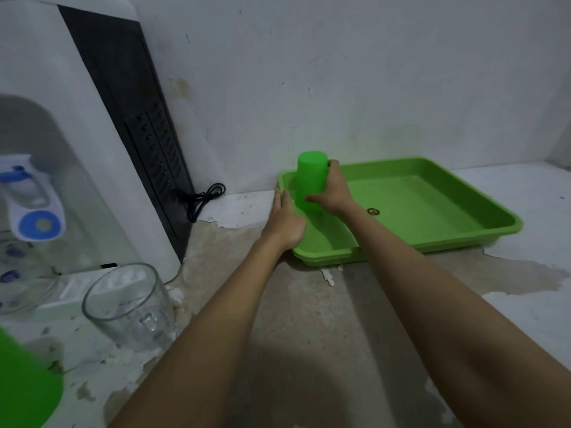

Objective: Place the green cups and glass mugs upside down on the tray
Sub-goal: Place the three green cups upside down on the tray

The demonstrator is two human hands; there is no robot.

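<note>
A green cup (pixel 311 177) stands upside down in the far left corner of the green tray (pixel 432 208), against the wall. My right hand (pixel 332 193) is wrapped around the cup's right side. My left hand (pixel 284 220) lies flat with fingers together on the tray's left rim, holding nothing. A glass mug (pixel 129 307) stands upright on the counter at the lower left, its handle facing me. Part of another green cup (pixel 24 387) shows at the bottom left corner, cut off by the frame edge.
A white water dispenser (pixel 71 143) with a blue tap fills the left side. Its black cord (pixel 204 197) lies coiled by the wall. A patterned glass dish (pixel 18 273) sits under the tap. The counter's surface is worn and peeling.
</note>
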